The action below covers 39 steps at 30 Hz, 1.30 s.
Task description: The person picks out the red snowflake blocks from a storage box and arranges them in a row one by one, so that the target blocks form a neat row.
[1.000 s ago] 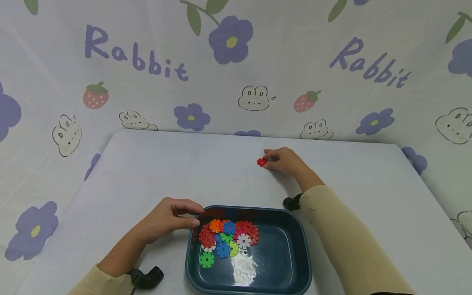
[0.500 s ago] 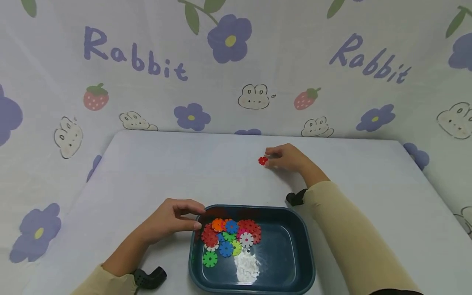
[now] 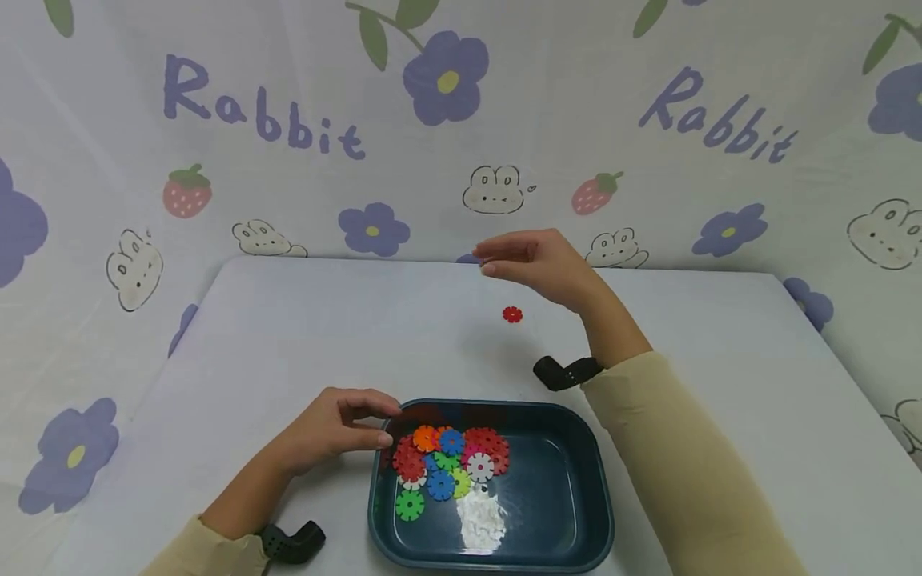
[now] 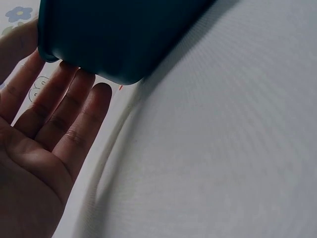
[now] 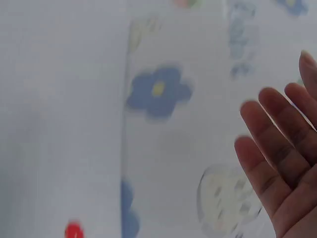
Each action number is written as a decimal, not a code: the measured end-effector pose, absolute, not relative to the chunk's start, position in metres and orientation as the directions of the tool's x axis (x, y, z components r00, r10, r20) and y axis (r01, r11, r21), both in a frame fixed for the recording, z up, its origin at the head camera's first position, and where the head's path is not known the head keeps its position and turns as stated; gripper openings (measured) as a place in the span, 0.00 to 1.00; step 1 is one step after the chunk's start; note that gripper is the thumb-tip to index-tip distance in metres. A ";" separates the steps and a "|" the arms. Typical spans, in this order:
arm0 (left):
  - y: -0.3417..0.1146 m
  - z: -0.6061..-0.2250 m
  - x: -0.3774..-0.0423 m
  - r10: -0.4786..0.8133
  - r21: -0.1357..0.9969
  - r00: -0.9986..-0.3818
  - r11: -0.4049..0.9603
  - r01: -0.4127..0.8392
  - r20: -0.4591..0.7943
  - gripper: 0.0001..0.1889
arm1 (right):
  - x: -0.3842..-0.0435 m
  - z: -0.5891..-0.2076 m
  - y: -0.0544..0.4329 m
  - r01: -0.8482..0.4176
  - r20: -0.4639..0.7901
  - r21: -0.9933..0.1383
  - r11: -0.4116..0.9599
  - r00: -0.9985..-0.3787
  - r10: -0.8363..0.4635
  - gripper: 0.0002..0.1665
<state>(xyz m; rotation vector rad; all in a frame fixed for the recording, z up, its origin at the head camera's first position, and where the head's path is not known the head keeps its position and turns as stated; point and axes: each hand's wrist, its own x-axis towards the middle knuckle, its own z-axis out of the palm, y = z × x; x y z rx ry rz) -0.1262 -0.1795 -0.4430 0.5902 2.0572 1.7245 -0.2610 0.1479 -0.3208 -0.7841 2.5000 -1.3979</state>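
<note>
The head camera looks forward and down from above, taking in the desk (image 3: 252, 336), blue-green tray (image 3: 543, 512), left hand (image 3: 327, 429), right hand (image 3: 545, 268) and rabbit-print backdrop (image 3: 288, 48). The left wrist camera sits low and close, facing the tray's outer wall, which it shows with the left hand. The right wrist camera looks past the right hand toward the backdrop, turned sideways; it shares the red notched disc (image 3: 512, 314) with the head view.
</note>
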 end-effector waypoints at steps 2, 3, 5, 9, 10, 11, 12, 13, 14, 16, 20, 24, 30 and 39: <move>-0.180 -0.443 -0.126 0.553 0.987 -0.833 0.151 0.060 -0.034 0.17 | -0.245 -0.312 0.133 -0.398 0.124 -0.857 0.327 -0.775 -0.620 0.19; -0.180 -0.444 -0.126 0.555 0.987 -0.831 0.149 0.057 -0.036 0.17 | -0.236 -0.310 0.126 -0.410 0.130 -0.869 0.276 -0.728 -0.673 0.19; -0.180 -0.444 -0.127 0.558 0.987 -0.829 0.152 0.053 -0.041 0.16 | -0.222 -0.311 0.113 -0.421 0.139 -0.891 0.172 -0.612 -0.778 0.17; -0.181 -0.443 -0.128 0.565 0.987 -0.824 0.154 0.051 -0.045 0.17 | -0.204 -0.326 0.090 -0.294 0.096 -0.956 0.012 -0.349 -0.932 0.18; -0.181 -0.443 -0.128 0.565 0.987 -0.823 0.156 0.050 -0.048 0.17 | -0.202 -0.332 0.085 -0.250 0.064 -0.968 0.010 -0.287 -0.956 0.18; -0.181 -0.443 -0.128 0.567 0.987 -0.822 0.155 0.047 -0.050 0.18 | -0.200 -0.336 0.081 -0.204 0.021 -0.978 0.028 -0.230 -0.973 0.18; -0.181 -0.443 -0.128 0.569 0.988 -0.821 0.150 0.045 -0.049 0.18 | -0.198 -0.341 0.078 -0.163 -0.031 -0.985 0.061 -0.183 -0.983 0.18; -0.181 -0.443 -0.128 0.570 0.988 -0.820 0.148 0.045 -0.048 0.18 | -0.196 -0.346 0.074 -0.146 -0.087 -0.983 0.107 -0.141 -0.986 0.18; -0.181 -0.444 -0.128 0.569 0.987 -0.821 0.151 0.047 -0.048 0.18 | -0.194 -0.349 0.071 -0.143 -0.145 -0.977 0.160 -0.110 -0.983 0.18; -0.181 -0.444 -0.129 0.569 0.988 -0.821 0.147 0.046 -0.046 0.18 | -0.191 -0.356 0.066 -0.182 -0.252 -0.948 0.262 -0.074 -0.965 0.19; -0.180 -0.444 -0.129 0.569 0.989 -0.821 0.137 0.047 -0.040 0.18 | -0.181 -0.365 0.058 -0.342 -0.426 -0.835 0.431 -0.093 -0.900 0.21; -0.181 -0.443 -0.130 0.570 0.991 -0.821 0.125 0.046 -0.034 0.18 | -0.170 -0.370 0.050 -0.485 -0.474 -0.710 0.510 -0.205 -0.856 0.23; -0.181 -0.442 -0.131 0.571 0.992 -0.820 0.121 0.045 -0.033 0.17 | -0.154 -0.378 0.041 -0.666 -0.427 -0.521 0.533 -0.337 -0.839 0.24; -0.180 -0.443 -0.131 0.570 0.991 -0.821 0.128 0.041 -0.040 0.17 | -0.143 -0.389 0.034 -0.774 -0.324 -0.409 0.484 -0.373 -0.870 0.11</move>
